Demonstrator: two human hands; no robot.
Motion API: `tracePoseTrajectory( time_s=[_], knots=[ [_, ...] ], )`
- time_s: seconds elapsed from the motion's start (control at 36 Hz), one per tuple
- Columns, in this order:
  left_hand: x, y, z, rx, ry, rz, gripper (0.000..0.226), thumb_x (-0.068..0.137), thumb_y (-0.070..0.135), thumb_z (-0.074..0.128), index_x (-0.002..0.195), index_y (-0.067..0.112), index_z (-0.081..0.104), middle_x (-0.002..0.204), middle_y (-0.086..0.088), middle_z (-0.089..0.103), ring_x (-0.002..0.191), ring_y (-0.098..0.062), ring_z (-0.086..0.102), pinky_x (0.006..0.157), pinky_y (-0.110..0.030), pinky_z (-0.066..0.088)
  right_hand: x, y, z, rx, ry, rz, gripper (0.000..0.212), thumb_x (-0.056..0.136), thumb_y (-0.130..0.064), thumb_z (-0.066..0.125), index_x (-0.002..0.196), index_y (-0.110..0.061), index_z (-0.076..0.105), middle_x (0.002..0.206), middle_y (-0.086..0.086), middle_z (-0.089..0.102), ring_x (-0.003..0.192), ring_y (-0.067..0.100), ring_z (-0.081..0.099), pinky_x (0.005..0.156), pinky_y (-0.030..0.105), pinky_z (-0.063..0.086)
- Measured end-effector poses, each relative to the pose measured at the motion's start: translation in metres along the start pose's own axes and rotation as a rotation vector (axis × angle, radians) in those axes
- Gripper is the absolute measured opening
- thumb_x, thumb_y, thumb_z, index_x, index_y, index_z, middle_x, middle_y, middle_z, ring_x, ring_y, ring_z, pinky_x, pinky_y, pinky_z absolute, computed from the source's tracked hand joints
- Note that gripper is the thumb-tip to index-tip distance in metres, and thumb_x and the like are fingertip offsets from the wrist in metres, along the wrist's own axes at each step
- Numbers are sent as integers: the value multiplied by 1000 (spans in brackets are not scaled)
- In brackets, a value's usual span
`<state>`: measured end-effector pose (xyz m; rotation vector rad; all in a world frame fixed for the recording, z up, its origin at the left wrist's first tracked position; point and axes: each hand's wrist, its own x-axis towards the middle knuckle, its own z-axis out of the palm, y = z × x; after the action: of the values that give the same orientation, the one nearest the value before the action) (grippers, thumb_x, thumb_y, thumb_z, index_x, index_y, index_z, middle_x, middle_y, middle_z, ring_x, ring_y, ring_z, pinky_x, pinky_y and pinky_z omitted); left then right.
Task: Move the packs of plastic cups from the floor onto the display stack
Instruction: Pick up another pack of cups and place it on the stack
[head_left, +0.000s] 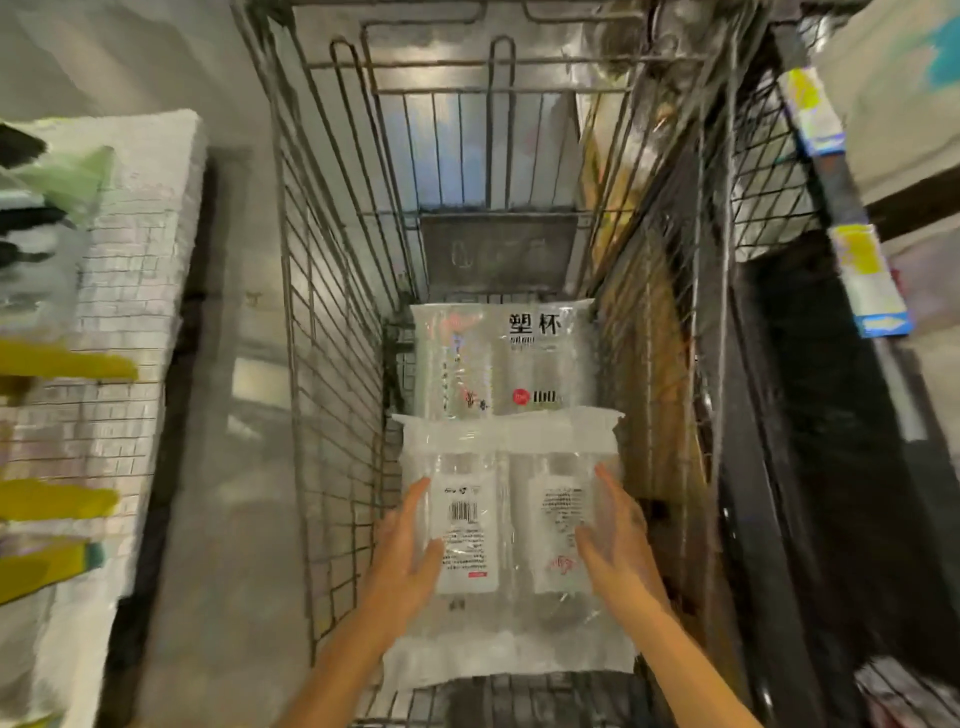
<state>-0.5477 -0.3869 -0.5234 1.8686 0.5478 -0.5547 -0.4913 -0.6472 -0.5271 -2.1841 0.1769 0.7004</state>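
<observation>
both forearms reach forward into the wire cart (332, 364). the left hand (410, 540) and right hand (618, 535), fingers straight, press flat against opposite sides of the near pack of cups (511, 603), clenching nothing; the far pack (498, 358) lies just beyond.

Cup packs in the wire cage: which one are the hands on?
The nearer pack, barcode side up, sits between the left hand and right hand; the farther pack, with large black characters, lies untouched.
</observation>
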Motion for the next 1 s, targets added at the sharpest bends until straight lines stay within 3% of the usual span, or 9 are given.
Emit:
tracePoseTrajectory(
  time_s=[0.06,0.14,0.22,0.36,0.53,0.64,0.75,0.89,1.0],
  knots=[
    [0,-3,7,-26,37,-36,68,99,18,50,145,59,21,144,10,36,131,-17,45,101,-49,50,1,3,7,-13,29,29,69,100,-37,49,148,-58,3,158,-25,9,148,5,6,120,40,16],
    [-8,-10,16,-9,41,-36,68,101,16,45,144,62,18,143,14,30,125,-14,50,95,-43,55,-7,3,13,26,67,39,69,100,-28,52,141,-61,6,148,-29,13,135,-5,15,113,27,18],
    [-16,-18,22,16,58,-17,70,101,16,46,143,63,17,142,19,27,122,-13,52,88,-35,59,-17,7,20,62,58,21,68,101,-31,50,137,-68,6,148,-30,14,136,-2,19,112,34,22],
    [-36,-18,33,83,79,-3,69,103,21,44,145,63,9,133,29,24,119,21,32,108,-31,36,-30,19,24,67,66,54,75,99,-24,53,140,-67,8,150,-24,22,139,6,28,116,41,30],
    [-32,-30,39,129,50,-76,67,103,23,39,145,63,4,137,20,24,118,6,41,108,-33,41,-37,26,32,99,18,55,71,101,-21,50,148,-56,10,150,-29,17,138,-3,20,114,29,21],
    [-17,-41,42,186,49,-36,68,103,17,39,148,55,3,137,20,20,108,39,12,100,-16,25,-28,40,39,55,59,87,71,98,-28,52,149,-55,12,153,-19,21,142,10,29,116,43,32],
    [-13,-51,42,189,25,-27,70,103,20,40,147,59,1,142,16,18,114,31,19,106,-20,24,-23,54,43,-10,100,89,72,93,-36,52,148,-57,10,153,-21,19,143,13,30,114,51,36],
    [-19,-42,33,236,47,-13,67,102,28,44,146,61,7,151,18,5,132,-6,26,109,-32,32,-28,32,36,-62,39,110,72,98,-28,52,152,-48,9,156,-20,13,147,15,22,120,44,24],
    [-20,-12,9,319,74,6,57,100,37,48,152,40,28,162,12,-1,146,-15,21,115,-34,27,-22,-1,15,-252,52,129,62,97,-35,51,152,-37,23,163,-6,6,149,21,19,119,42,27]
  ],
)
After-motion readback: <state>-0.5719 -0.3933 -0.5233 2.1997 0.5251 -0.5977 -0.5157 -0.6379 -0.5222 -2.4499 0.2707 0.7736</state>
